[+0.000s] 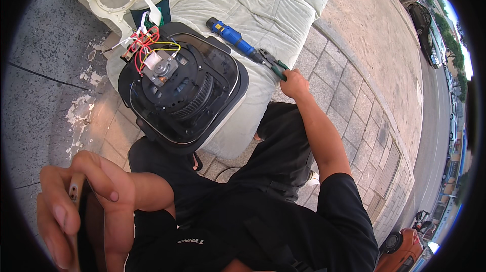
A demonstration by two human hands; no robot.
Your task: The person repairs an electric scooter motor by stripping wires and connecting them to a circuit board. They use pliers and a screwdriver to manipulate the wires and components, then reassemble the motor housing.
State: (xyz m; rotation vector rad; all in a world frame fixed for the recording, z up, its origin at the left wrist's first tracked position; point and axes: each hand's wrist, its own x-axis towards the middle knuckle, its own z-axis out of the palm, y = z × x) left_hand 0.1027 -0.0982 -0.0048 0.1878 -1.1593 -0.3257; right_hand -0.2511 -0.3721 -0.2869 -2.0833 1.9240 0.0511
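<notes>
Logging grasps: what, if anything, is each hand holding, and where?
Right hand: pliers, by the green handles. Left hand: flat, phone-like device, fingers around its edges.

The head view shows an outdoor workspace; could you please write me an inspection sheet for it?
Surface: cream quilted pad, wrinkled.
Work items: opened black appliance base; green-handled pliers.
Clutter: blue handheld power tool near the pliers; cream ring-shaped bracket.
Hands: right hand holds the pliers by the handle end; left hand holds a phone-like slab.
Cables: red, yellow and white wires exposed on the appliance base.
Surroundings: stone paving, road, parked cars.
</notes>
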